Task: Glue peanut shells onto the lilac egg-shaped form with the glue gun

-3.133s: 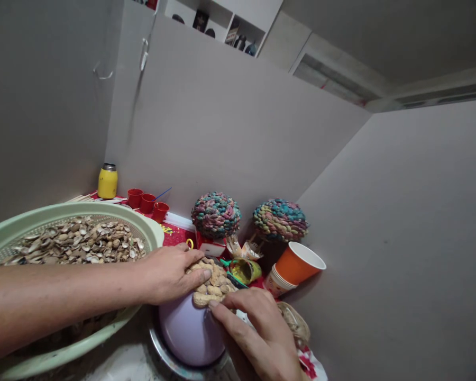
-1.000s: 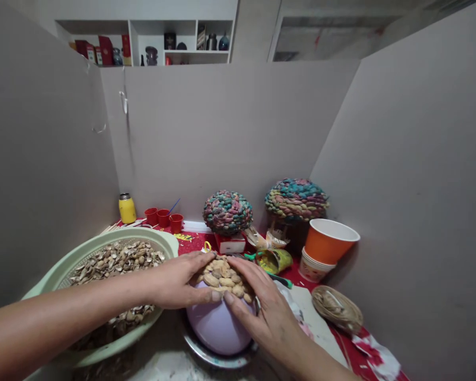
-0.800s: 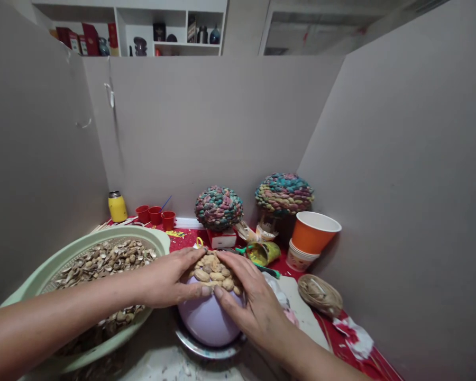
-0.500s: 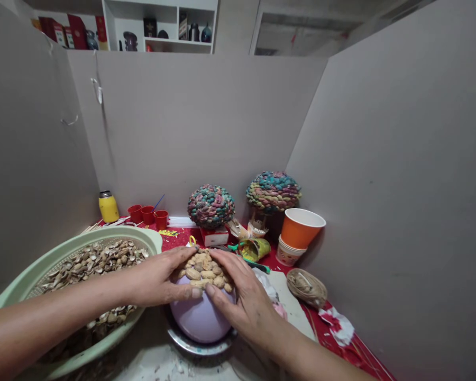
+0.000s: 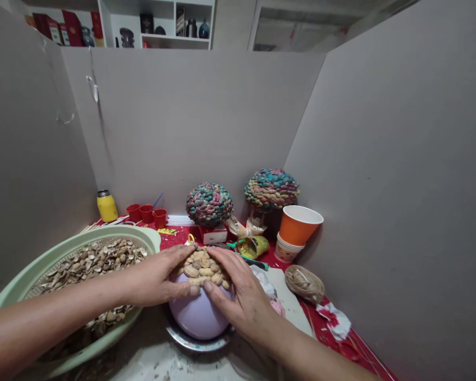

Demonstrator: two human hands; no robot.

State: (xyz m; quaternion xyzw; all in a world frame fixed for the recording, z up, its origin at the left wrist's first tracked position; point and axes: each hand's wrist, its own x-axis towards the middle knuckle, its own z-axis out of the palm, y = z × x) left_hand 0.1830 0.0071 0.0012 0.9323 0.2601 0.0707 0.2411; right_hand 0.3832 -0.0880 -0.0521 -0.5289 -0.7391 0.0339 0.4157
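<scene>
A smooth purple balloon rests in a shallow metal bowl. Peanut shells cover its top in a close layer. My left hand curves round the left side of the shells, its thumb lying along their near edge. From the right, my right hand cups the same layer, thumb pressed near its lower rim and fingers reaching over the far side. Both palms touch the shells and the balloon; the far fingertips are partly hidden.
At left stands a green colander of loose peanut shells. Behind are red cups, a yellow bottle, two colourful shell-covered domes, a tipped yellow-stained cup and an orange paper bucket. A twine coil lies right. Grey partitions enclose the table.
The whole view has shifted slightly. Both hands stay pressed round the shells on the balloon, with hardly any movement.
</scene>
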